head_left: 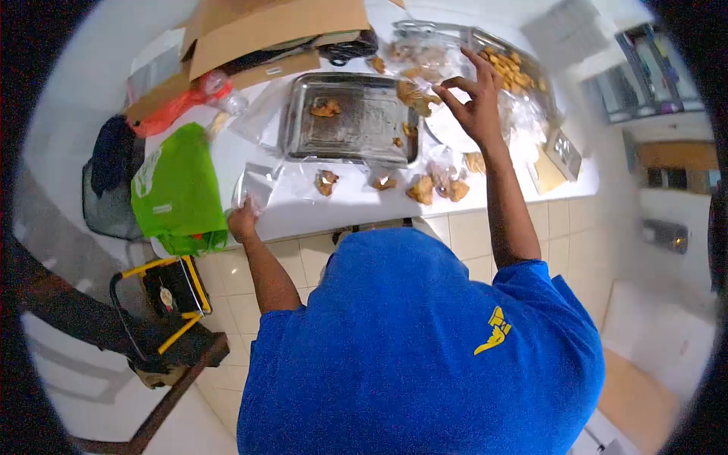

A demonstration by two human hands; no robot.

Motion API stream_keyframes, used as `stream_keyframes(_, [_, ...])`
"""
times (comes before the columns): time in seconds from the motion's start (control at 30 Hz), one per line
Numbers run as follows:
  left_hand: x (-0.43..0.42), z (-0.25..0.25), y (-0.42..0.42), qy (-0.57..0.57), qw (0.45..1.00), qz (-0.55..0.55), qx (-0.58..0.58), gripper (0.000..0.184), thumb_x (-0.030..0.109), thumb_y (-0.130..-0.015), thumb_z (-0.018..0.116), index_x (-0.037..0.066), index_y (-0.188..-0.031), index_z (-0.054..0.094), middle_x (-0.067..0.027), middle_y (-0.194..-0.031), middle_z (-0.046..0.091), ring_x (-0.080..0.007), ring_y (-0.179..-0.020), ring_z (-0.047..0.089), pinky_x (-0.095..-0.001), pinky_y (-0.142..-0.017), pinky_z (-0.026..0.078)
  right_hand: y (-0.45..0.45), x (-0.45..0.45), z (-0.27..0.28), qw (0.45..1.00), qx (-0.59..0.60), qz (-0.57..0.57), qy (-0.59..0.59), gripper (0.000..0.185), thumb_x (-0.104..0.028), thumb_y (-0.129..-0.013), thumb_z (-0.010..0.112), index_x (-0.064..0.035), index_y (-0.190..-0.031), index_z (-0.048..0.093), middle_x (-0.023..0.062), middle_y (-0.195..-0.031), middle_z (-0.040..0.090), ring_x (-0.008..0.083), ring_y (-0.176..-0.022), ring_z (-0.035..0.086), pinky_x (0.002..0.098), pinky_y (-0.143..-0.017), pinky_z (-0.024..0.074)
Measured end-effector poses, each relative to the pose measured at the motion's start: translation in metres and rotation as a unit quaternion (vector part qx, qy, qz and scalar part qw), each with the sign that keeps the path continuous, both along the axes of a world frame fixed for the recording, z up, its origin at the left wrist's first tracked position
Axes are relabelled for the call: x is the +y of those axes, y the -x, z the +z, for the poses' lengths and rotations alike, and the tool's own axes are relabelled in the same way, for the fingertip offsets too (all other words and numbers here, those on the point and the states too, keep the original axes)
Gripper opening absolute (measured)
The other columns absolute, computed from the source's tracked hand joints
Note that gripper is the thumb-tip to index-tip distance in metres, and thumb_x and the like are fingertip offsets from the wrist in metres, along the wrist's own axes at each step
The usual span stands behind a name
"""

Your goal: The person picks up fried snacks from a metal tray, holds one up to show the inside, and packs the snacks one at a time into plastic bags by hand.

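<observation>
My left hand point(243, 221) grips a clear plastic bag point(258, 184) at the table's front left edge. Over the right side of the metal tray point(298, 125), my right hand point(478, 102) pinches a brown piece of fried food point(414, 97) between thumb and index finger, with its other fingers raised. A smaller fried piece point(326, 108) lies inside the tray, along with some crumbs. Along the table's front, clear bags with fried pieces sit in a row, among them one bagged piece point(326, 182) and another point(384, 183).
A second tray with many golden fried pieces point(512, 72) stands at the back right, with a white plate point(449, 130) nearer. At the left are a green bag point(180, 189) and a cardboard box point(277, 34). A metal box point(563, 154) stands at the right edge.
</observation>
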State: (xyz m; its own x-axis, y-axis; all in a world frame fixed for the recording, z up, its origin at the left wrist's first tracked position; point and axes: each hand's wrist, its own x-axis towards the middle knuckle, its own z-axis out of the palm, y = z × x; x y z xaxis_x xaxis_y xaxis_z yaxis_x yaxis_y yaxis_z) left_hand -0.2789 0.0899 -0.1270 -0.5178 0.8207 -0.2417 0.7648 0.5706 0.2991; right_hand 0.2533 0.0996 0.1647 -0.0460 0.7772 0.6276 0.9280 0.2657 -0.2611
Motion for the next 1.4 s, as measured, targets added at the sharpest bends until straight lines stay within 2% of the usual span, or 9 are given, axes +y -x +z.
stream_keyframes(0.2, [-0.006,0.017,-0.019,-0.129,0.987,0.047,-0.086,0.038,0.038,-0.075,0.065,0.000,-0.082,0.067,-0.0168,-0.086,0.066,-0.0346,-0.076,0.062,-0.0420,-0.073,0.048,-0.050,-0.066,-0.002,0.994,0.037,-0.042,0.090,0.019,-0.026,-0.070,0.075,-0.0089,-0.074,0.069,0.0091,-0.130,0.047,0.0307,-0.122,0.036,0.0418,-0.101,0.0253])
stream_keyframes(0.47, [-0.019,-0.019,0.006,-0.230,0.960,-0.072,0.142,0.022,0.020,-0.079,0.061,-0.001,-0.083,0.063,-0.0207,-0.082,0.063,-0.0342,-0.077,0.060,-0.0394,-0.073,0.047,-0.108,-0.071,0.002,0.995,-0.016,-0.070,0.072,0.016,-0.025,-0.069,0.075,-0.0102,-0.072,0.069,0.0077,-0.125,0.051,0.0308,-0.117,0.042,0.0424,-0.098,0.0295])
stream_keyframes(0.67, [-0.007,-0.057,0.036,-0.286,0.886,0.227,-0.287,0.016,0.014,-0.078,0.066,0.000,-0.077,0.058,-0.0090,-0.077,0.058,-0.0236,-0.071,0.054,-0.0361,-0.068,0.045,-0.148,0.017,0.047,0.996,-0.044,-0.045,-0.071,0.018,-0.029,-0.070,0.073,-0.0114,-0.071,0.068,0.0098,-0.121,0.054,0.0327,-0.112,0.045,0.0435,-0.095,0.0328])
stream_keyframes(0.77, [-0.014,-0.050,0.039,-0.298,0.855,0.161,-0.394,0.018,0.012,-0.073,0.071,0.002,-0.079,0.057,-0.0052,-0.081,0.055,-0.0201,-0.073,0.051,-0.0348,-0.070,0.044,-0.164,0.067,0.054,0.990,-0.013,-0.024,-0.136,0.017,-0.026,-0.070,0.071,-0.0113,-0.077,0.067,0.0141,-0.119,0.053,0.0344,-0.110,0.045,0.0467,-0.091,0.0343])
stream_keyframes(0.87, [-0.015,-0.042,0.030,-0.292,0.885,0.265,-0.249,0.020,0.009,-0.071,0.073,0.002,-0.080,0.058,-0.0041,-0.081,0.055,-0.0172,-0.073,0.051,-0.0300,-0.071,0.044,-0.179,0.122,0.044,0.985,0.016,-0.045,-0.166,0.016,-0.024,-0.069,0.072,-0.0098,-0.068,0.065,0.0127,-0.112,0.057,0.0341,-0.105,0.048,0.0441,-0.090,0.0356])
stream_keyframes(0.9, [-0.015,-0.027,0.018,-0.313,0.863,0.271,-0.290,0.018,0.008,-0.072,0.072,0.001,-0.080,0.058,-0.0040,-0.081,0.055,-0.0175,-0.074,0.051,-0.0301,-0.072,0.044,-0.197,0.141,0.028,0.995,-0.001,-0.060,-0.076,0.030,-0.035,-0.074,0.067,-0.0136,-0.095,0.066,0.0159,-0.127,0.047,0.0354,-0.116,0.041,0.0491,-0.094,0.0322])
stream_keyframes(1.0, [-0.015,0.021,-0.021,-0.358,0.815,0.253,-0.379,0.015,0.006,-0.074,0.070,0.001,-0.082,0.059,-0.0042,-0.083,0.057,-0.0191,-0.078,0.054,-0.0318,-0.077,0.045,-0.204,0.176,-0.012,0.983,0.032,-0.170,-0.063,0.029,-0.040,-0.073,0.069,-0.0113,-0.073,0.070,0.0083,-0.111,0.061,0.0326,-0.103,0.052,0.0427,-0.090,0.0385])
stream_keyframes(1.2, [-0.026,-0.014,0.009,-0.441,0.767,0.172,-0.433,0.014,-0.003,-0.079,0.056,-0.004,-0.093,0.058,-0.0151,-0.096,0.058,-0.0274,-0.085,0.057,-0.0358,-0.084,0.048,-0.264,0.178,-0.184,0.876,0.081,-0.363,0.307,0.048,-0.049,-0.070,0.059,-0.0114,-0.099,0.066,0.0159,-0.098,0.065,0.0326,-0.094,0.061,0.0428,-0.079,0.0476])
stream_keyframes(1.4, [-0.033,0.082,-0.047,-0.311,0.943,0.102,-0.055,0.027,0.008,-0.077,0.065,0.000,-0.102,0.057,-0.0185,-0.095,0.061,-0.0330,-0.082,0.060,-0.0407,-0.073,0.051,-0.255,0.058,-0.189,0.974,0.132,-0.119,0.139,0.023,-0.026,-0.076,0.064,-0.0123,-0.094,0.068,0.0184,-0.107,0.059,0.0335,-0.104,0.054,0.0396,-0.090,0.0415])
